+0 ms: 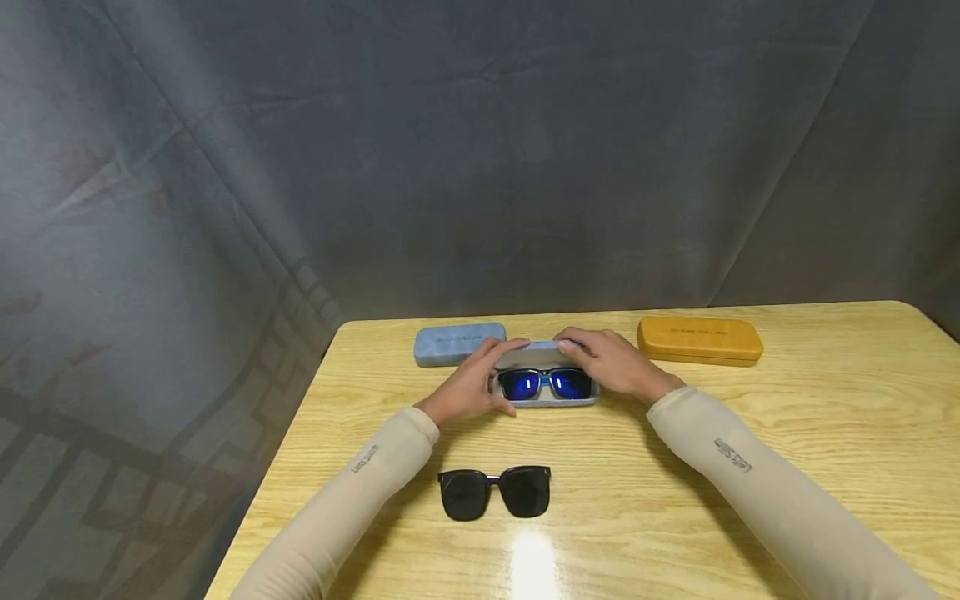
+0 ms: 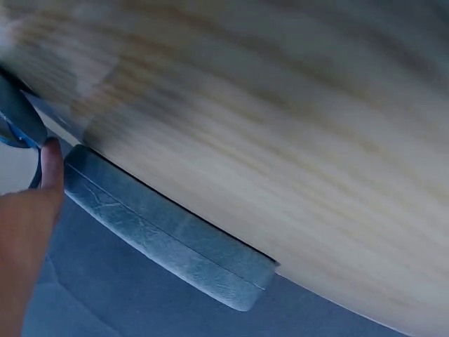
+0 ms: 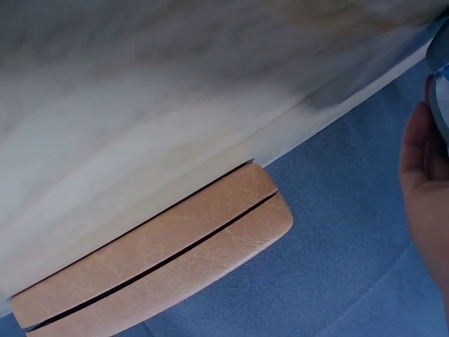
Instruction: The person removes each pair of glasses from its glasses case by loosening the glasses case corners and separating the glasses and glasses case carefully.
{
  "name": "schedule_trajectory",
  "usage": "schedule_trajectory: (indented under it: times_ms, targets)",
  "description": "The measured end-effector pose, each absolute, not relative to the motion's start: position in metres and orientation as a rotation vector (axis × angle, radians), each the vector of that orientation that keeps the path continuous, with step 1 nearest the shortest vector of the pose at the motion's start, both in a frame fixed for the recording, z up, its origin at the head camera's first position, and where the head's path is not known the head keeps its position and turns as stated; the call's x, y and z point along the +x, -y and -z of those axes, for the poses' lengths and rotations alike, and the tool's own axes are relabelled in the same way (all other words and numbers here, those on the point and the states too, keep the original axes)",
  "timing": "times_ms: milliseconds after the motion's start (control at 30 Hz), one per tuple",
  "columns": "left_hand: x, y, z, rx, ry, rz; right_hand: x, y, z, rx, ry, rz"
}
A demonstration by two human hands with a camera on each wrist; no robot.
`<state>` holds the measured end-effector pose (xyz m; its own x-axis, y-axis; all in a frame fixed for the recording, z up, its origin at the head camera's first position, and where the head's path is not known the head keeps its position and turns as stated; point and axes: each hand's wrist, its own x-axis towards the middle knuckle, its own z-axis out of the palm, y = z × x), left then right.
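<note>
Open glasses case [image 1: 534, 357], set on the worktop [image 1: 622, 500] between the two hands, closer to the far edge than to the near one. Runs lengthwise from left to right, roughly parallel to that far edge. Lid raised along the far long side, with blue-lensed sunglasses [image 1: 566, 384] resting inside the base.

Key relation, by judgement: raised lid within reach of fingers on both sides, neither hand clearly nearer. Left hand [image 1: 474, 385] at the left end, gripping there, fingers at the lid's upper edge, thumb low by the near-left corner of the base. Right hand [image 1: 615, 362] coming in from the right, pinching the lid's upper edge toward its right corner. Cannot tell how firmly in either case.

Toward the worktop's far-left corner, a closed blue case [image 1: 450, 345], just beyond the left hand. Along the far edge, right of the right hand, an orange case [image 1: 701, 340]. Nearer the person, between the forearms, black sunglasses [image 1: 522, 492], apart from both hands.
</note>
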<state>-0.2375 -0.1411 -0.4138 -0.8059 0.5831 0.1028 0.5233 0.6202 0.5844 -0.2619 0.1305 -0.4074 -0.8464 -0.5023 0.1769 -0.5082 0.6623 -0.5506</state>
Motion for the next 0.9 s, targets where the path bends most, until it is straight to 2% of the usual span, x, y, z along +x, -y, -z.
schedule_trajectory:
  times_ms: [533,667,900]
  targets:
    - [-0.238,0.142,0.414,0.867,-2.707,-0.992,-0.244,-0.128,0.406,0.926,2.709,-0.812]
    - [-0.237,0.141,0.414,0.862,-2.711,-0.996,-0.241,-0.124,0.408,0.994,2.601,-0.717]
    - [-0.237,0.140,0.414,0.853,-2.716,-1.000,-0.240,-0.113,0.412,0.953,2.619,-0.534]
